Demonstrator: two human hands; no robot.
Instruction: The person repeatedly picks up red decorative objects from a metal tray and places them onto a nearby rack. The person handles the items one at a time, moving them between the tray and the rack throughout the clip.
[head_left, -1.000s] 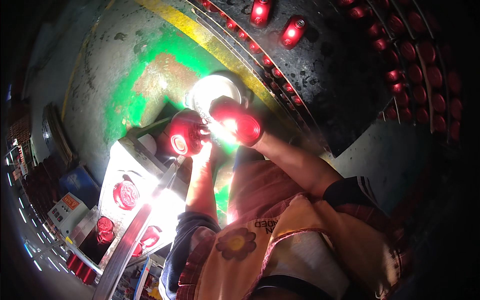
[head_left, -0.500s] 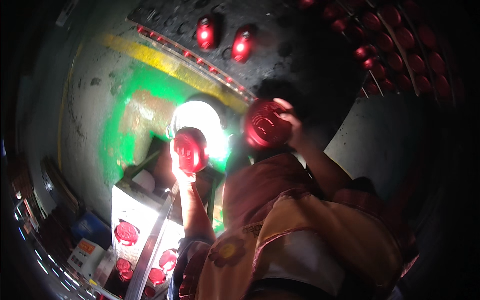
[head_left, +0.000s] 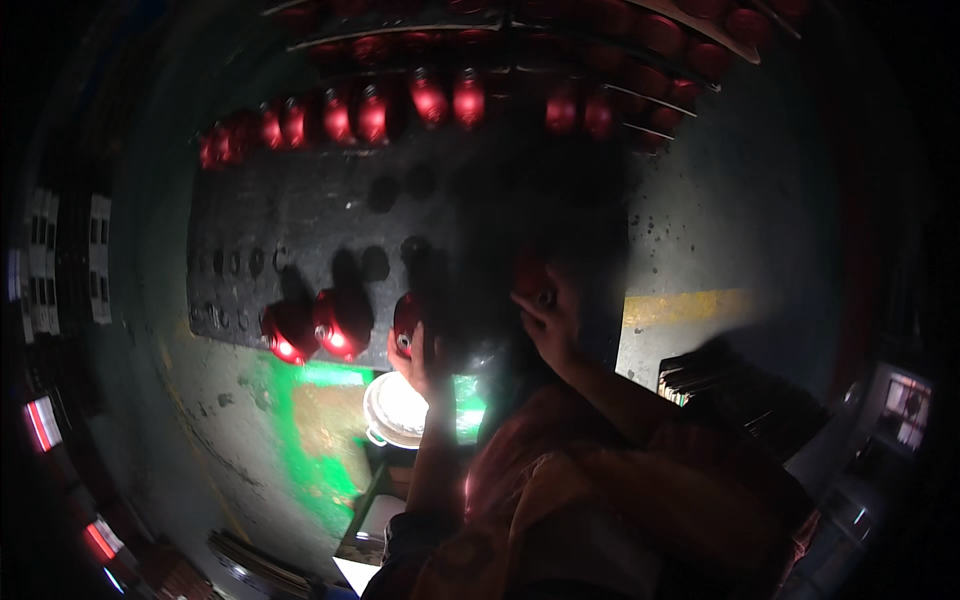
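Note:
My left hand [head_left: 418,358] is raised and shut on a red rounded piece [head_left: 405,318], held against the lower edge of a dark board [head_left: 300,225] with rows of round holes. My right hand [head_left: 548,322] is also up and grips another red piece [head_left: 530,274], mostly lost in shadow and blur. Two glowing red pieces [head_left: 318,328] sit side by side on the board's lower edge, just left of my left hand. Both forearms rise from the lower edge in orange sleeves.
A row of red pieces [head_left: 400,105] hangs on racks above the board. Below my hands sits a white round container [head_left: 392,410], lit brightly, over a green floor patch [head_left: 300,440]. A yellow floor stripe [head_left: 690,305] runs at the right. Dark stacked items [head_left: 720,385] are at the right.
The view has swung upward from the floor to the board. Both hands have lifted their red pieces up to the board, and the white container now lies below them.

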